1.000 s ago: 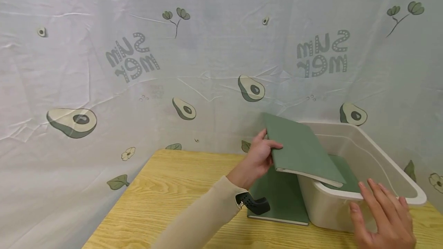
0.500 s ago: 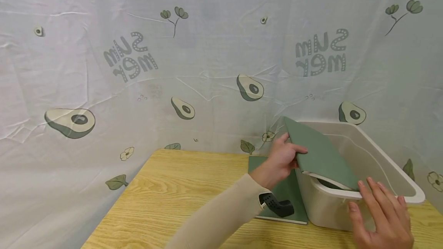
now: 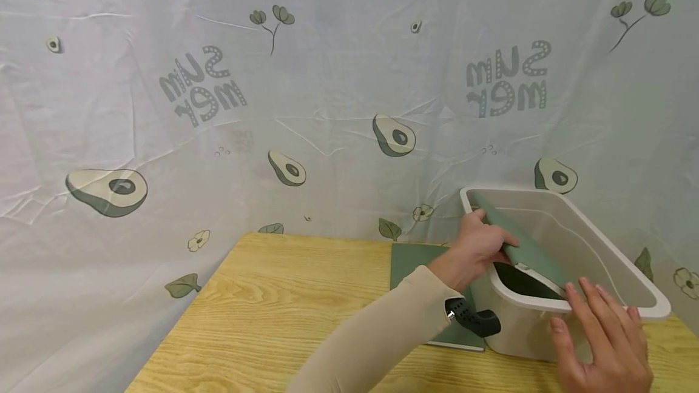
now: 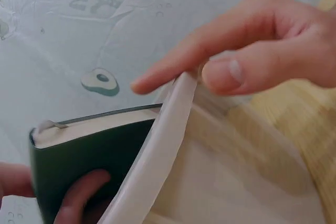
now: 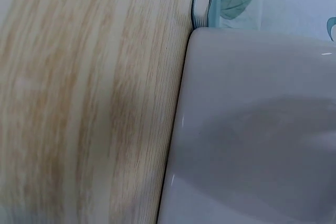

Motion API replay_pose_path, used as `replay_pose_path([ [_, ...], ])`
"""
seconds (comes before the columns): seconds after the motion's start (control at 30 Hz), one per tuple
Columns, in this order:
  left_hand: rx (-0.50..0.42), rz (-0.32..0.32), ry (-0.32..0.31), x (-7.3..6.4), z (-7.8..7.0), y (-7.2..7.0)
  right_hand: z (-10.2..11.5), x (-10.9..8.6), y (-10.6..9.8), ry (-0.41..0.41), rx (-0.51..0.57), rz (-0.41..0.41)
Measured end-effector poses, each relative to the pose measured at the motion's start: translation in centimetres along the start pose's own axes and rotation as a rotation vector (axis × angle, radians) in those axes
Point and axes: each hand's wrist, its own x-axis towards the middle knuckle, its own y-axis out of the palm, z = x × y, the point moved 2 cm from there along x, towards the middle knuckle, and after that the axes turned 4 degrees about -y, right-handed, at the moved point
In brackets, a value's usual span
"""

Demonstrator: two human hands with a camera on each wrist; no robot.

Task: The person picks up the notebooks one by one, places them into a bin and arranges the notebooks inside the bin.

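My left hand [image 3: 477, 244] grips a green hardcover notebook [image 3: 537, 256] by its spine side, thumb on the upper cover. The notebook tilts steeply, its far side down inside the white plastic bin [image 3: 524, 344]. In the left wrist view, fingers [image 4: 84, 195] curl against the green cover beside the bin's rim [image 4: 168, 135]. My right hand [image 3: 606, 338] lies at the bin's front rim with long, straight fingers, their tips close to the notebook's lower corner. The right wrist view shows the bin's outer wall [image 5: 252, 77] but not the hand itself.
Another green notebook [image 3: 415, 259] lies flat on the wood-grain table [image 3: 273, 296], along the bin's left side and partly covered by my left arm. A pale sheet [image 3: 327, 77] printed with avocados hangs behind the table.
My left hand has moved right with the notebook, from over the bin's left rim down into the bin, tilting it more steeply. The right hand stays at the front rim.
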Motion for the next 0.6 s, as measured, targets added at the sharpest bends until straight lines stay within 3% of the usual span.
replay_pose_path([
  [0.2,0.149,0.039,-0.035,0.2,-0.3,0.3,-0.4,-0.4,-0.2,0.007,-0.033,0.08],
  [0.43,0.487,0.079,-0.087,-0.5,-0.8,0.8,-0.6,-0.5,-0.3,0.017,-0.048,0.09],
  [0.6,0.536,0.117,-0.106,-1.1,-0.7,1.2,-0.3,-0.3,-0.2,0.003,-0.031,0.054],
])
